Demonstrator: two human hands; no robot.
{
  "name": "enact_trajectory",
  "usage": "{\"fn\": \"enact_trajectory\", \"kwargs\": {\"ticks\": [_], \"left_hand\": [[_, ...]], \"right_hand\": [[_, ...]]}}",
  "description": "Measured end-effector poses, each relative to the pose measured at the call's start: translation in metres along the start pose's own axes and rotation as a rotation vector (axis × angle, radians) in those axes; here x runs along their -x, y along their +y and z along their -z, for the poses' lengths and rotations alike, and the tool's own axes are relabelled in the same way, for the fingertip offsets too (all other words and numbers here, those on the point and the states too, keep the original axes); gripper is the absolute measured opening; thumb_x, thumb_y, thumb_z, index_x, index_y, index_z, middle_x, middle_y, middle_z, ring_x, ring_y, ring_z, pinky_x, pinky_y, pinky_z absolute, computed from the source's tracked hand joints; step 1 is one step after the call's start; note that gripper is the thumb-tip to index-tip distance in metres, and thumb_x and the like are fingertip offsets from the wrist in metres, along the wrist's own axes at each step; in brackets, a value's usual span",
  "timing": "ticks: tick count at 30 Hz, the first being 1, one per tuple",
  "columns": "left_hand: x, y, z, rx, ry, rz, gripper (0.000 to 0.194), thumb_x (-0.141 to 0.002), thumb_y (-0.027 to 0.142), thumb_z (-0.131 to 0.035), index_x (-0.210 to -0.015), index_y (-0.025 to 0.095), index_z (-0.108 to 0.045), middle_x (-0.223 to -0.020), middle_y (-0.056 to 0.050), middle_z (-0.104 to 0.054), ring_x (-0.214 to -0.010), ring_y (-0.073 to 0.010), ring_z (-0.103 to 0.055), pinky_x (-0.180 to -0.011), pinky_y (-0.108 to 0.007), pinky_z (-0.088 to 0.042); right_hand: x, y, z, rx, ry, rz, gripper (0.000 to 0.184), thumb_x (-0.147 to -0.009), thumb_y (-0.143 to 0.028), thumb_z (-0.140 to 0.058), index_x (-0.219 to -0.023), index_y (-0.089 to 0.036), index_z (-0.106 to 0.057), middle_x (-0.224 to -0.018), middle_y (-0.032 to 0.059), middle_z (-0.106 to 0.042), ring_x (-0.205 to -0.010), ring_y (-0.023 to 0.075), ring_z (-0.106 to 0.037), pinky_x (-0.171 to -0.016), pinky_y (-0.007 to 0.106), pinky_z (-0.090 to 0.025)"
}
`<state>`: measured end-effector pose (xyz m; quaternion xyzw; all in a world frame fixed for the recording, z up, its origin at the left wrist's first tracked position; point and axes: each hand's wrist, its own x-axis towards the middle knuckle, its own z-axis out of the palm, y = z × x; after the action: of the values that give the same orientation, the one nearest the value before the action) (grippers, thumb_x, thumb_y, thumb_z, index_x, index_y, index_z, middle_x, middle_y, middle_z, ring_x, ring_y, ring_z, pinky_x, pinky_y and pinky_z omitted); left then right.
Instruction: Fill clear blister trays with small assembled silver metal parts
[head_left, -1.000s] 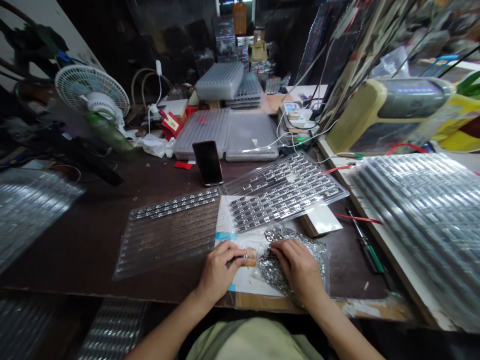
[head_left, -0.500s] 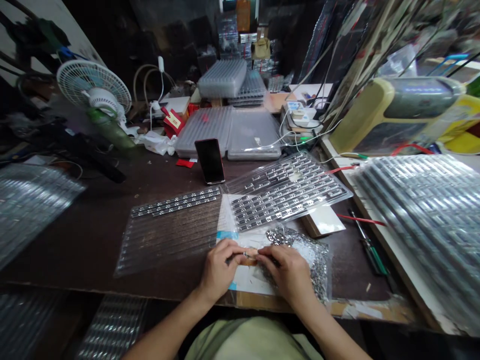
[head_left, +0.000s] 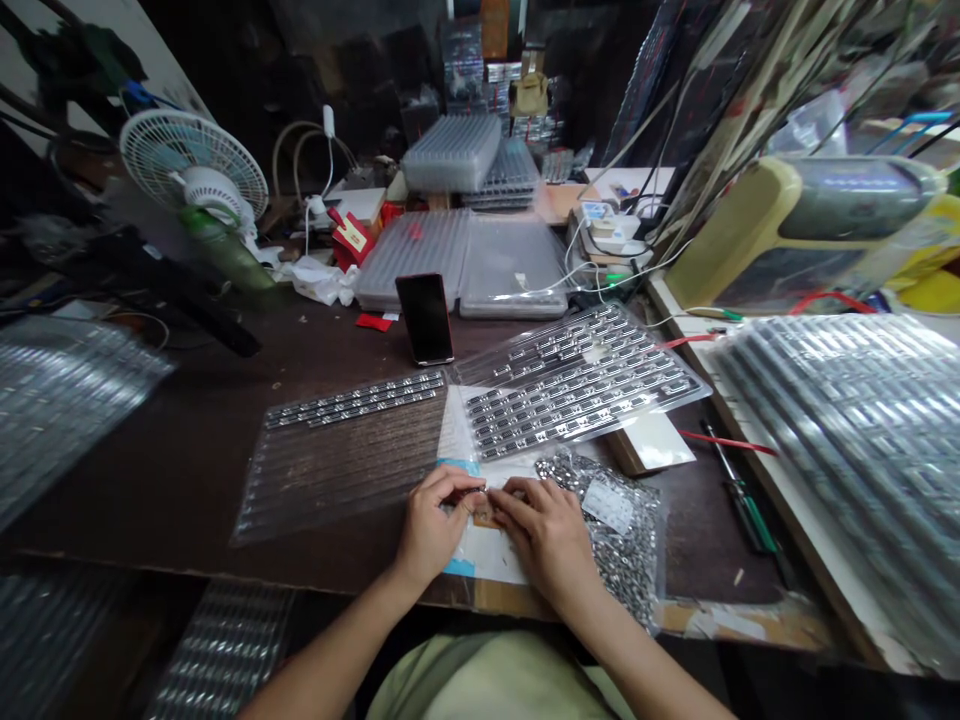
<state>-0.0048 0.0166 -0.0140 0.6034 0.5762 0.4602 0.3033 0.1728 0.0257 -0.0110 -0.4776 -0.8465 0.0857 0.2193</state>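
My left hand [head_left: 433, 525] is closed in a pinch on a small metal part [head_left: 481, 489], its shape too small to make out. Fingertips of my right hand [head_left: 549, 540] meet it from the other side, pinched together; what they hold is hidden. Both hands are over a small tan block [head_left: 486, 519] on white paper [head_left: 495, 556]. Beside my right hand lies a clear bag of small shiny metal parts [head_left: 626, 565] with a white label. Beyond the hands is a clear ribbed tray [head_left: 577, 385] with rows of metal parts. Another clear tray [head_left: 341, 470], left, has parts only in its far rows.
A phone [head_left: 424, 318] stands upright behind the trays. A screwdriver [head_left: 750, 515] with a green and black handle lies at the right, near stacked ribbed trays [head_left: 847, 440]. A white box [head_left: 652, 442] sits under the filled tray's corner. A fan [head_left: 195, 170] stands back left.
Both hands have shifted slightly left, and my right hand has moved off the bag, leaving its label in fuller view. The fingertips have drawn closer together.
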Motion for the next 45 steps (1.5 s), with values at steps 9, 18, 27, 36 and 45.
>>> {"fn": "enact_trajectory", "kwargs": {"ticks": [9, 18, 27, 36, 45], "left_hand": [[-0.004, 0.003, 0.0, 0.011, -0.005, 0.056, 0.01, -0.079, 0.02, -0.063, -0.082, 0.017, -0.072, -0.082, -0.006, -0.066, -0.077, -0.0164, -0.062, -0.063, -0.023, -0.049], [-0.007, 0.016, -0.015, -0.129, -0.143, -0.108, 0.011, -0.079, 0.018, -0.065, -0.085, 0.021, -0.072, -0.081, -0.005, -0.066, -0.078, -0.0165, -0.061, -0.07, -0.027, -0.049], [0.004, 0.011, -0.024, -0.208, -0.206, -0.206, 0.011, -0.08, 0.017, -0.065, -0.087, 0.022, -0.072, -0.081, -0.004, -0.067, -0.079, -0.0166, -0.061, -0.072, -0.028, -0.048], [0.005, 0.009, -0.027, -0.19, -0.23, -0.204, 0.01, -0.077, 0.013, -0.068, -0.082, 0.021, -0.072, -0.081, -0.004, -0.068, -0.08, -0.0169, -0.062, -0.073, -0.028, -0.049], [-0.061, 0.007, 0.007, -0.25, 0.022, -0.145, 0.008, -0.079, 0.018, -0.066, -0.083, 0.021, -0.071, -0.084, -0.003, -0.069, -0.08, -0.0169, -0.062, -0.073, -0.028, -0.046]], "right_hand": [[0.023, 0.049, 0.026, 0.119, -0.13, 0.284, 0.032, -0.088, -0.014, -0.047, -0.115, -0.024, -0.061, -0.114, 0.0033, -0.064, -0.108, 0.02, -0.052, -0.09, 0.035, -0.039], [0.01, 0.036, 0.023, -0.138, 0.102, 0.052, 0.015, -0.091, -0.019, -0.046, -0.09, -0.021, -0.061, -0.086, 0.0046, -0.064, -0.082, 0.0165, -0.057, -0.075, 0.03, -0.044], [0.013, 0.035, 0.027, -0.278, 0.189, -0.062, 0.01, -0.086, -0.017, -0.047, -0.082, -0.021, -0.055, -0.078, 0.0035, -0.058, -0.076, 0.0172, -0.053, -0.069, 0.03, -0.043], [0.014, 0.039, 0.022, -0.243, 0.173, -0.009, 0.016, -0.089, -0.015, -0.047, -0.097, -0.02, -0.059, -0.087, 0.0048, -0.062, -0.083, 0.0168, -0.055, -0.075, 0.03, -0.046], [0.009, 0.016, 0.018, -0.322, 0.098, -0.051, 0.013, -0.089, -0.026, -0.053, -0.082, -0.021, -0.062, -0.078, 0.003, -0.066, -0.073, 0.0154, -0.06, -0.067, 0.027, -0.045]]}}
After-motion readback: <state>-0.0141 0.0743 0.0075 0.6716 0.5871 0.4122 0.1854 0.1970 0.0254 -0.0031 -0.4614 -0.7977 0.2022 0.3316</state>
